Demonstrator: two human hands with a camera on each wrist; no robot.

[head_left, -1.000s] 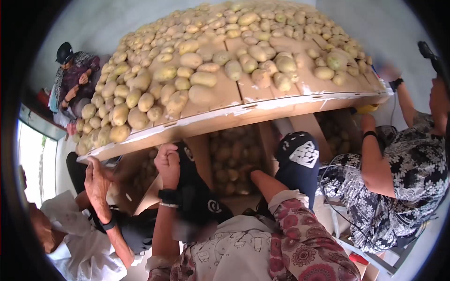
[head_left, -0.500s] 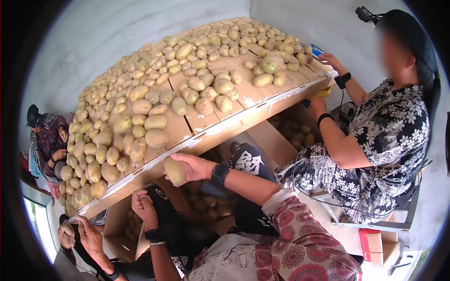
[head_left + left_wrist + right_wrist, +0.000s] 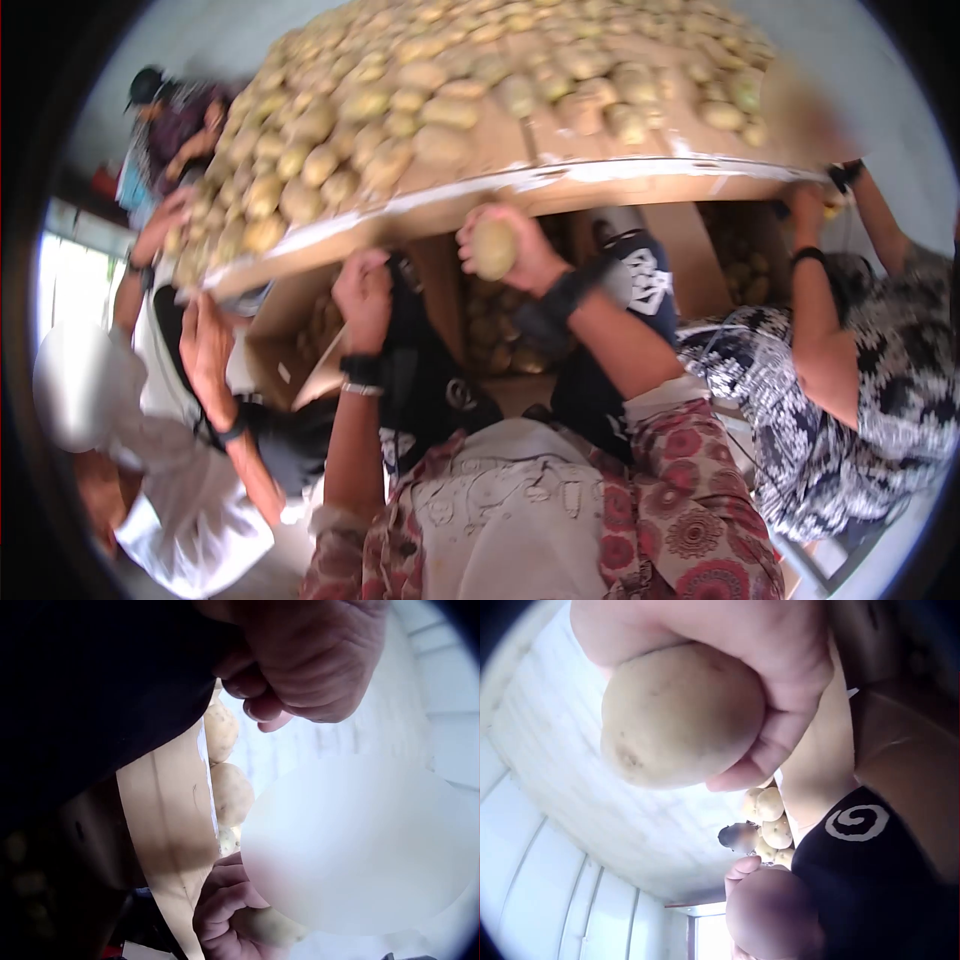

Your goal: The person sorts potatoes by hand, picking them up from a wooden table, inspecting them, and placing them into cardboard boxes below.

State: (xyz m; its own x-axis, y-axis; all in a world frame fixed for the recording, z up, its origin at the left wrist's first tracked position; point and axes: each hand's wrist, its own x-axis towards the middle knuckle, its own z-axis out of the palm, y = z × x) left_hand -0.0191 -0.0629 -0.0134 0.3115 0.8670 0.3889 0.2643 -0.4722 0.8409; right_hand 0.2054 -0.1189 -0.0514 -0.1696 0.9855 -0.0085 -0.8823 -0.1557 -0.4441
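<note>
In the head view my right hand (image 3: 515, 250) grips a potato (image 3: 494, 249) just below the front edge of the wooden table (image 3: 560, 184). The right wrist view shows that potato (image 3: 682, 716) large, with fingers (image 3: 769, 746) wrapped round its side. My left hand (image 3: 362, 300) is raised to the left of it, above a dark-clothed knee, its fingers curled in and nothing visible in them. The left wrist view shows this hand (image 3: 307, 660) near the top, fingers folded. Many potatoes (image 3: 310, 120) cover the tabletop beyond both hands.
Below the table edge stand cardboard boxes (image 3: 685, 250) holding potatoes (image 3: 490, 335). A person in white sits at the left, hands near the table corner. Another, in a floral top (image 3: 900, 350), sits at the right. A third person (image 3: 185, 130) is at the far left.
My right hand has come up from the box between the knees and now has a potato in its grip. My left hand stays raised and curled. The head view swung right, then back.
</note>
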